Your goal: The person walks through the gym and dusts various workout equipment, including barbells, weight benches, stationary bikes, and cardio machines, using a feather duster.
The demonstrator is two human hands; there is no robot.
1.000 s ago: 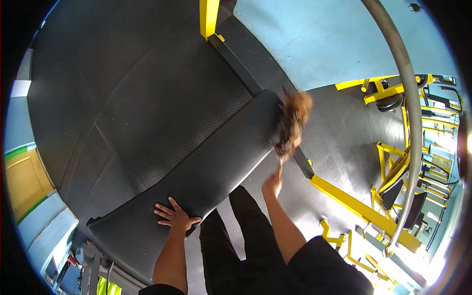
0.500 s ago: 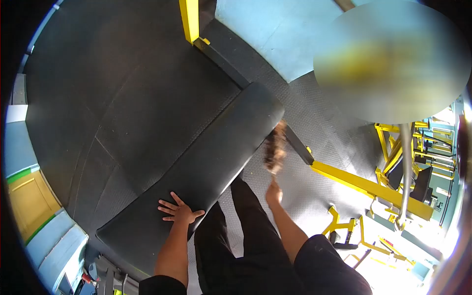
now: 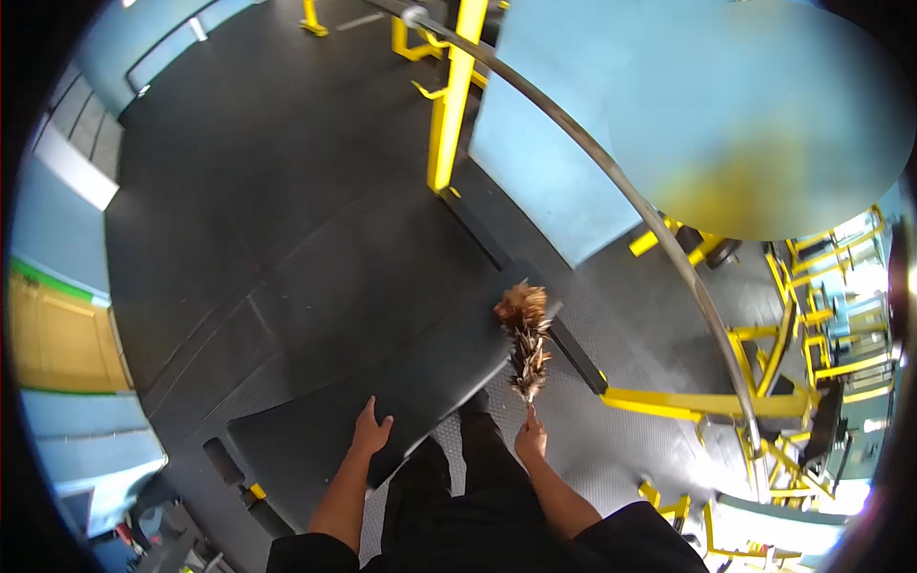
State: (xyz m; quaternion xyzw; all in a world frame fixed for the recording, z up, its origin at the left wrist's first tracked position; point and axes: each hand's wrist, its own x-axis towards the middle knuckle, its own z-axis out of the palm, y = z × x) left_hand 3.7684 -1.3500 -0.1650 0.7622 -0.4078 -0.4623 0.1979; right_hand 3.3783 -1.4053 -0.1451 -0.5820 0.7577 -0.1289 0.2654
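Observation:
A brown feather duster (image 3: 525, 339) points away from me, its feathers overlapping the far right end of a black padded bench (image 3: 382, 382). My right hand (image 3: 531, 441) is closed around the duster's handle, just off the near side of the bench. My left hand (image 3: 371, 432) appears over the near edge of the bench pad, its thumb and fingers apart and nothing in it. The pad stretches diagonally from lower left to the middle of the view, and my legs stand close against its near side.
A long metal barbell (image 3: 621, 177) crosses in front at the upper right, beside a yellow upright (image 3: 454, 105). A yellow beam (image 3: 659, 403) runs along the right. Black rubber flooring (image 3: 248, 210) spreads beyond the bench, and yellow gym machines stand farther right.
The view has tilted up, bringing the barbell into sight. The duster has swung over the bench's far end. My left hand, earlier spread flat on the pad, now shows fingers closer together.

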